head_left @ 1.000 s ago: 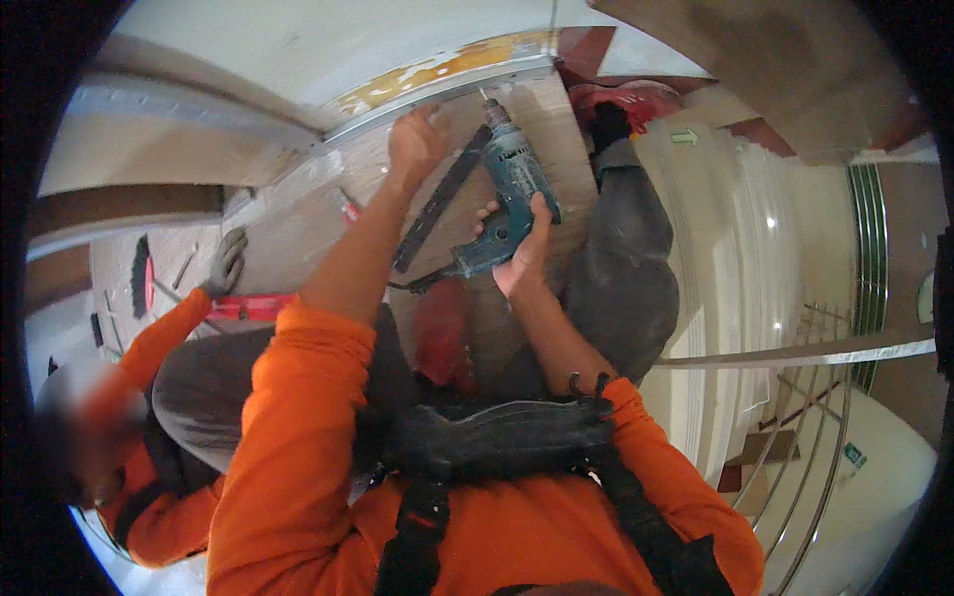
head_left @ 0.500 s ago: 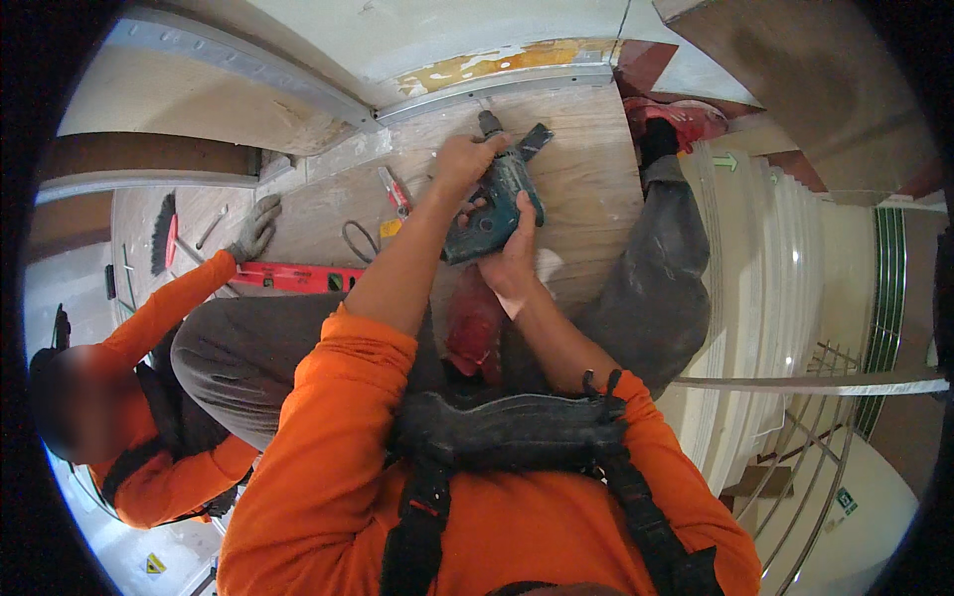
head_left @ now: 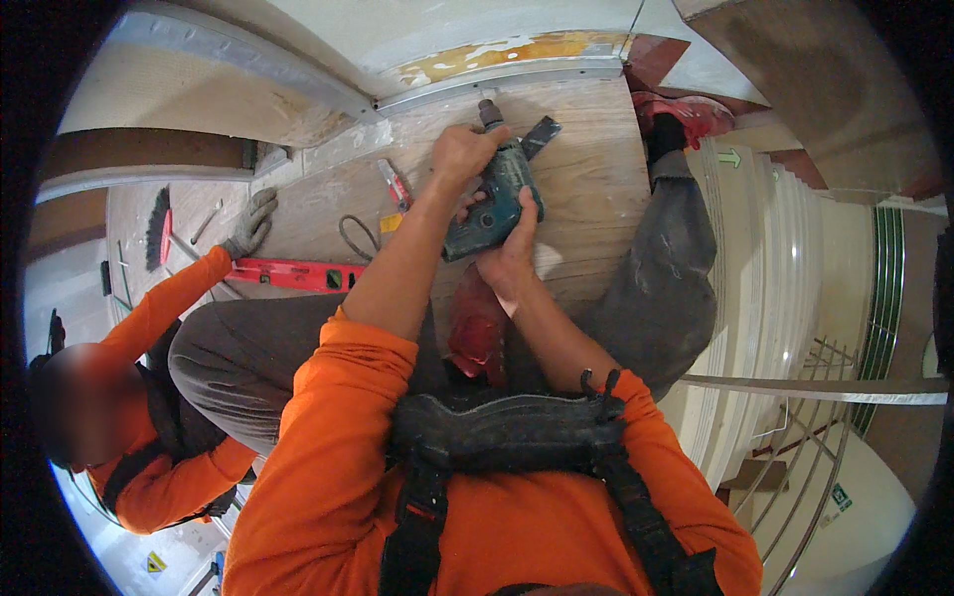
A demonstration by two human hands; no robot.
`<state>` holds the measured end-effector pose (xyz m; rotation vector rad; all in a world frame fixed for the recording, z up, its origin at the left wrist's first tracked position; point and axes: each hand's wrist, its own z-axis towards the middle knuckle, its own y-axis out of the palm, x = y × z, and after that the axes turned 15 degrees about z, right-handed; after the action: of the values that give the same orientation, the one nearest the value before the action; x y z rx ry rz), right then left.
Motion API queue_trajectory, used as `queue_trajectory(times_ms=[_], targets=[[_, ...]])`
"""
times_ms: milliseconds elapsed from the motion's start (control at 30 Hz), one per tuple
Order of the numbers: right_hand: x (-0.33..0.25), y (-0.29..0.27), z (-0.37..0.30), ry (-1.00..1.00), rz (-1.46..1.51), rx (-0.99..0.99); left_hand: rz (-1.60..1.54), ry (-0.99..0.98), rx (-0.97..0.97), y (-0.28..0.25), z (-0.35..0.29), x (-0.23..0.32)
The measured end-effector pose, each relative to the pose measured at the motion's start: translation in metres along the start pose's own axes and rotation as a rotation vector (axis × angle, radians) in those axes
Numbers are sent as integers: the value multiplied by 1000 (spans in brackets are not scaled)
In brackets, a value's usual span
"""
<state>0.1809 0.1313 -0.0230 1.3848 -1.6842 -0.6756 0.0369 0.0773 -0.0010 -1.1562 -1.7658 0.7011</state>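
Note:
A teal power drill (head_left: pixel 509 189) with a dark chuck lies between my two hands over the wood-look floor (head_left: pixel 596 179). My left hand (head_left: pixel 465 159) is closed round its front part, just behind the chuck. At the body's rear end, my right hand (head_left: pixel 512 253) grips from below, its thumb laid along the casing. A dark flat bar (head_left: pixel 542 136) sticks out from the drill's right side near the front. Left of my left forearm lie a red-handled knife-like tool (head_left: pixel 396 184), a yellow piece (head_left: pixel 391 223) and a dark loop of cord (head_left: pixel 355 236).
A co-worker in orange kneels at the left, a gloved hand (head_left: pixel 252 223) on the floor beside a red spirit level (head_left: pixel 298 275). A red-and-black brush (head_left: pixel 161 233) lies further left. A metal track (head_left: pixel 507 81) runs along the wall. Stacked pale boards (head_left: pixel 740 298) stand at right.
The view has shifted slightly. Both my hands keep their hold on the drill, which stays in nearly the same place. The co-worker's gloved hand has barely moved.

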Motion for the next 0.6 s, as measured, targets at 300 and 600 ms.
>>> queue_trajectory(times_ms=[300,600], targets=[[42,-7,14,43,168,-29,256,96,31,-22,6,-5],[45,-7,20,93,330,106,350,64,2,-20,16,-4]])
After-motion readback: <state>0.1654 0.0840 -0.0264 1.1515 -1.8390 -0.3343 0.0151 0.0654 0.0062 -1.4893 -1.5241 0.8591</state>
